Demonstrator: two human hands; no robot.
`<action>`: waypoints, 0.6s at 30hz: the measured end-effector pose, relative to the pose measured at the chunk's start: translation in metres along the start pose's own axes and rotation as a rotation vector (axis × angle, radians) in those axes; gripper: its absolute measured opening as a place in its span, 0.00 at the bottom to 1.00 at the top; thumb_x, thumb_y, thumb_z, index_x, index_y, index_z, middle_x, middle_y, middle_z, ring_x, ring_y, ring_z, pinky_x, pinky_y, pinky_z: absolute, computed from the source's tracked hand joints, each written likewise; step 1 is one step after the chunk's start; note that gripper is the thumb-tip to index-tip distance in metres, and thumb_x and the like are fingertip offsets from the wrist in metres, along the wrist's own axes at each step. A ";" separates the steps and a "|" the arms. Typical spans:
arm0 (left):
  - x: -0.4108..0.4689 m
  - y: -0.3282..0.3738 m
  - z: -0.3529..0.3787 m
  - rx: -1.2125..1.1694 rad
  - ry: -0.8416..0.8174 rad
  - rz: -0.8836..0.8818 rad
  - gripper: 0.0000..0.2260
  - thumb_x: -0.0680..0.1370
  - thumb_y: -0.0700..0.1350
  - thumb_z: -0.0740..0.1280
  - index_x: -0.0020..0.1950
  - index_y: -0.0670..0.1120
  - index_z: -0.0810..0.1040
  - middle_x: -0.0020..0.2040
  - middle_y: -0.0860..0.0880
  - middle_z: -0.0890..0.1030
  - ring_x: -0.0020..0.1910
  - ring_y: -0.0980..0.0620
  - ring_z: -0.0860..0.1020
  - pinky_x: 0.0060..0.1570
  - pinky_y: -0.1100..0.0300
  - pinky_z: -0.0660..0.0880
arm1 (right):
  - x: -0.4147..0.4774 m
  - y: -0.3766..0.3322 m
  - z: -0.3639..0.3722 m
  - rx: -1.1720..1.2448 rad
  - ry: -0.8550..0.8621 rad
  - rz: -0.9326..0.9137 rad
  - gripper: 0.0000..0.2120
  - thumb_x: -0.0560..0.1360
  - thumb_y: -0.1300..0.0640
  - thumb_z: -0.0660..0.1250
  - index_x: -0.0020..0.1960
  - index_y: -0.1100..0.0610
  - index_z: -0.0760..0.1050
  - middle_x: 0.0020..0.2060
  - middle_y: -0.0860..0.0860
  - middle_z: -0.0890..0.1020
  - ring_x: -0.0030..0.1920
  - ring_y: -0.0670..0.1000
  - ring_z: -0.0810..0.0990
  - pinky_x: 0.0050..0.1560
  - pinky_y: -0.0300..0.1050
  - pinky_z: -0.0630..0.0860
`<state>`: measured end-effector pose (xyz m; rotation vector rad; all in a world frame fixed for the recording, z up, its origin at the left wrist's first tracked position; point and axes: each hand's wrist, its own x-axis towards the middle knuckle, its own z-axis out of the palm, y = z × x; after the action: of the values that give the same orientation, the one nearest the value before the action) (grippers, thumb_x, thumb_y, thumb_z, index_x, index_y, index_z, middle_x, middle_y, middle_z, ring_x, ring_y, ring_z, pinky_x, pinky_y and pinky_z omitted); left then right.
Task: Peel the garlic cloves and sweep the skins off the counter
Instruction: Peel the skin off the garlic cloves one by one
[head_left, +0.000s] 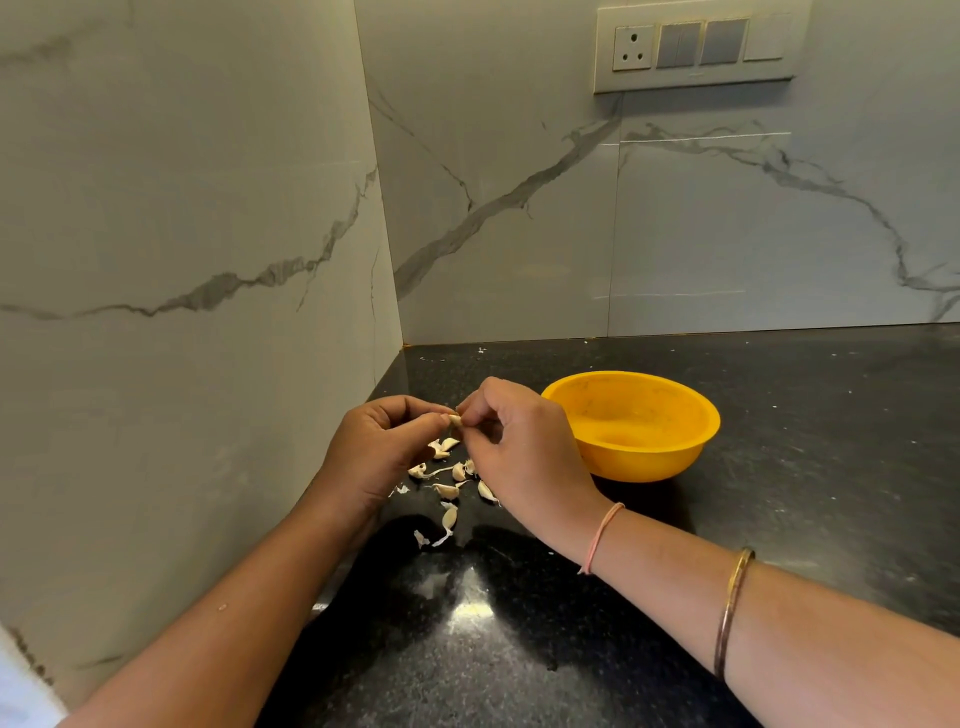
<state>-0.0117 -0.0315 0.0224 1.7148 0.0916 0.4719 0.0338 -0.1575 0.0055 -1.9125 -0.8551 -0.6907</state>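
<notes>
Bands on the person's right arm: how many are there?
2. A pink thread sits at the wrist; a metal bangle sits farther up the forearm.

One bowl (655, 463), two hands (375, 448) (525, 453), about nine cloves (447, 489)

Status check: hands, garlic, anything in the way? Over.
One garlic clove pinched between left hand and right hand, above the counter. Beneath them, loose cloves and skins. Right of them, yellow bowl, not blocking.
</notes>
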 end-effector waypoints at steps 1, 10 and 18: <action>0.000 0.000 0.000 -0.011 0.003 -0.011 0.06 0.74 0.36 0.67 0.39 0.44 0.82 0.40 0.45 0.83 0.43 0.49 0.78 0.46 0.56 0.75 | 0.000 0.000 0.000 -0.008 0.001 -0.008 0.04 0.72 0.66 0.69 0.40 0.60 0.77 0.39 0.54 0.82 0.40 0.49 0.79 0.36 0.46 0.79; 0.001 -0.002 0.004 -0.054 0.048 -0.027 0.07 0.74 0.37 0.67 0.39 0.44 0.82 0.41 0.42 0.83 0.44 0.47 0.78 0.50 0.52 0.75 | 0.000 -0.004 -0.002 -0.008 -0.009 -0.035 0.02 0.73 0.65 0.68 0.44 0.60 0.77 0.38 0.53 0.81 0.38 0.49 0.79 0.34 0.42 0.78; 0.002 -0.005 0.002 0.052 0.065 -0.012 0.05 0.74 0.40 0.68 0.40 0.45 0.82 0.46 0.34 0.81 0.42 0.46 0.76 0.47 0.53 0.74 | 0.001 -0.004 0.000 0.166 -0.061 0.116 0.07 0.74 0.66 0.67 0.50 0.59 0.80 0.41 0.49 0.83 0.41 0.41 0.80 0.41 0.31 0.77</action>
<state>-0.0078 -0.0314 0.0177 1.7485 0.1621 0.5211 0.0315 -0.1562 0.0080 -1.8250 -0.8063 -0.4791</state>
